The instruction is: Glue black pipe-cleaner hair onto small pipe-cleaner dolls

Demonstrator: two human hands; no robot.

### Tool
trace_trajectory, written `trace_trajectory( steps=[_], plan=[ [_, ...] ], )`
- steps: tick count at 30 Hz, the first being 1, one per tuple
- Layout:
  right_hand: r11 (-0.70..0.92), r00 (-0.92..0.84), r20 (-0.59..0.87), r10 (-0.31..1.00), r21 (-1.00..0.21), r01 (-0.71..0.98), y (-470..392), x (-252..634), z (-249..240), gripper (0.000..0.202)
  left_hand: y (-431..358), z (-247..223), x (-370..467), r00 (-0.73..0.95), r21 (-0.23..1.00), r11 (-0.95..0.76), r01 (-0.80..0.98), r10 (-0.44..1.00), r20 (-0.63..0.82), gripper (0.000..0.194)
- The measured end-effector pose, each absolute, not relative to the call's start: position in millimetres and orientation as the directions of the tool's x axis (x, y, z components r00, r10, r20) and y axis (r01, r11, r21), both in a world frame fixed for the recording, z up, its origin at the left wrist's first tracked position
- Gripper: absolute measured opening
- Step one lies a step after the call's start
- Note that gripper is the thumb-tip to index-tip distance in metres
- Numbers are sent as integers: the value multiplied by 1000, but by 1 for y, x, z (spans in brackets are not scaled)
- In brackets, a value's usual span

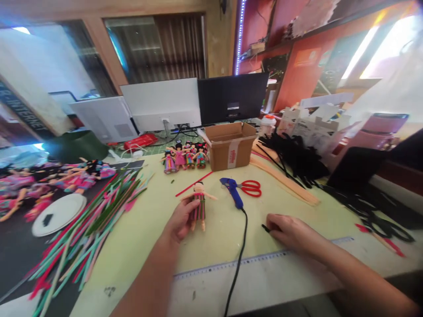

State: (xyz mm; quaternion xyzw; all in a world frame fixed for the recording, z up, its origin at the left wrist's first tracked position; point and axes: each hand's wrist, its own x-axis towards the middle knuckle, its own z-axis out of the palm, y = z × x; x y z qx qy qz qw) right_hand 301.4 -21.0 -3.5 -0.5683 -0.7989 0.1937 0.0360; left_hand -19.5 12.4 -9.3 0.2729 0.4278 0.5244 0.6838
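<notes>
My left hand [182, 216] is closed around a small doll [198, 207] in a striped dress, its arms spread and its head toward the far side. At the right, my right hand [284, 228] pinches a short black piece [265, 228], too small to name for certain. Between the hands lies a blue glue gun [235, 193], its black cord running toward the near edge. Red-handled scissors [251, 188] rest beside it, their blades partly hidden. A thin red stick [193, 184] lies just behind the doll.
Finished-looking dolls [185, 157] stand by a cardboard box [231, 149]. Colored fuzzy stems [99, 211], a white plate [59, 214] and more dolls [79, 174] lie left. A ruler [231, 264] crosses the front. Black strands [294, 158] and black scissors [386, 226] are right.
</notes>
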Motion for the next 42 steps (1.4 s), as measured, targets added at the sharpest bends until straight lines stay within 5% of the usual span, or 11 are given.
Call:
trace_trajectory(
  steps=[4,15,25,31,42],
  plan=[
    [277,-339,-196,920,-285,917,-16,296,-5,12,13,-5,-22,63,831,277,-482,957,-283,33],
    [455,-516,-8,857,-460,763,38,171,26,11,24,29,-45,-20,852,157,-500,981,-192,26],
    [490,-496,133,858,-501,714,54,153,4,23,33,-9,-51,-4,817,203,-540,970,-243,27],
    [480,-535,92,840,-588,651,51,154,-5,19,32,-17,-45,86,803,265,-534,962,-261,32],
    [492,-499,135,856,-507,707,55,155,-20,24,39,-7,-69,-129,796,160,-584,950,-285,26]
  ],
)
